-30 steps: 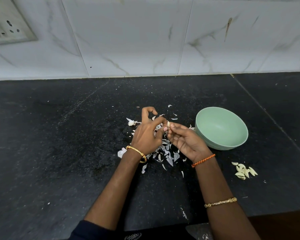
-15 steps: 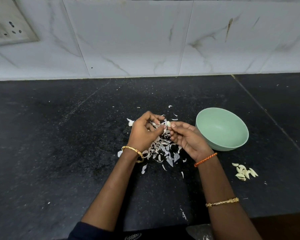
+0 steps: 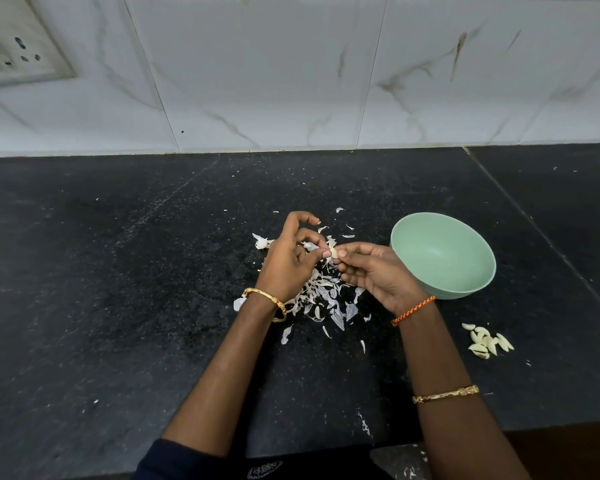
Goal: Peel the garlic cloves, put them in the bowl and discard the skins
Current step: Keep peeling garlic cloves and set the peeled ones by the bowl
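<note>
Between both thumbs sits a small pale garlic clove (image 3: 333, 252), held above a heap of white garlic skins (image 3: 321, 299) on the black counter. My left hand (image 3: 288, 261) pinches the clove from the left, its index finger raised and curled. My right hand (image 3: 374, 271) pinches it from the right. A light green bowl (image 3: 478, 271) stands just right of my right hand, and no cloves are visible inside it. A small pile of peeled cloves (image 3: 487, 342) lies on the counter in front of the bowl, to the right of my right forearm.
The black stone counter (image 3: 118, 289) stretches left and right, with a white marble-tiled wall (image 3: 291, 81) behind it. A wall socket (image 3: 18, 53) sits at the upper left. Stray skin flakes (image 3: 343, 223) lie behind the hands. The counter's front edge runs near my body.
Both hands stay together over the skin heap, working the same clove. My left index finger has lifted and curled again after closing down half a second ago.
</note>
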`<state>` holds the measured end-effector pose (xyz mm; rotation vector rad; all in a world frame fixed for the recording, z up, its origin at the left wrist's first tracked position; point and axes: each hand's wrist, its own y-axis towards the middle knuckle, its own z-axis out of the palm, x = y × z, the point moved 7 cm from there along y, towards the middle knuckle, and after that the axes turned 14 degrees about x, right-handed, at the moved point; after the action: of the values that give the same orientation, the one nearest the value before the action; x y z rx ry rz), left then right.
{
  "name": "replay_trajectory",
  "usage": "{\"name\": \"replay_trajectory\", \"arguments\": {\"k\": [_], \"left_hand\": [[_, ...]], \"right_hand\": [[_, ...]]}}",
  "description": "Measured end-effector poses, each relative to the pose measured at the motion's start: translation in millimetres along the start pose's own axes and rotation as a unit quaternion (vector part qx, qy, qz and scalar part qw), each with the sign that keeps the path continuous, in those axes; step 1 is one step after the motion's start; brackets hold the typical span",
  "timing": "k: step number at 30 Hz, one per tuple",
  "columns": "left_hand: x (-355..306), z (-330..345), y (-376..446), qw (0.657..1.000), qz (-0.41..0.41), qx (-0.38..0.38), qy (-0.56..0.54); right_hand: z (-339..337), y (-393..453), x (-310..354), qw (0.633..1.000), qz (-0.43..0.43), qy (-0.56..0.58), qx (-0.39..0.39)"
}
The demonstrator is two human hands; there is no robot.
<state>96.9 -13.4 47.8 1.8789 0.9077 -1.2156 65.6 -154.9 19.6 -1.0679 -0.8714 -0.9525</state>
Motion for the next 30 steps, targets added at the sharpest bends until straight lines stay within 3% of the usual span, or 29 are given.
{"name": "replay_trajectory", "arguments": {"k": [9, 12, 15, 23, 30], "left_hand": [[1, 17, -1, 0.995, 0.002, 0.038, 0.095], [7, 15, -2, 0.999, -0.02, 0.01, 0.045], [10, 5, -2, 0.997, -0.054, -0.044, -0.031], [8, 2, -4, 0.983, -0.089, -0.039, -0.154], [14, 2, -4, 0.968, -0.116, -0.081, -0.208]], "right_hand": [[3, 1, -3, 0.996, -0.011, 0.086, -0.018], [3, 0, -4, 0.995, -0.028, 0.085, -0.033], [-1, -3, 2, 0.997, -0.061, 0.002, -0.057], [5, -6, 14, 0.983, -0.113, -0.116, -0.085], [13, -2, 8, 0.986, -0.108, -0.076, -0.102]]}}
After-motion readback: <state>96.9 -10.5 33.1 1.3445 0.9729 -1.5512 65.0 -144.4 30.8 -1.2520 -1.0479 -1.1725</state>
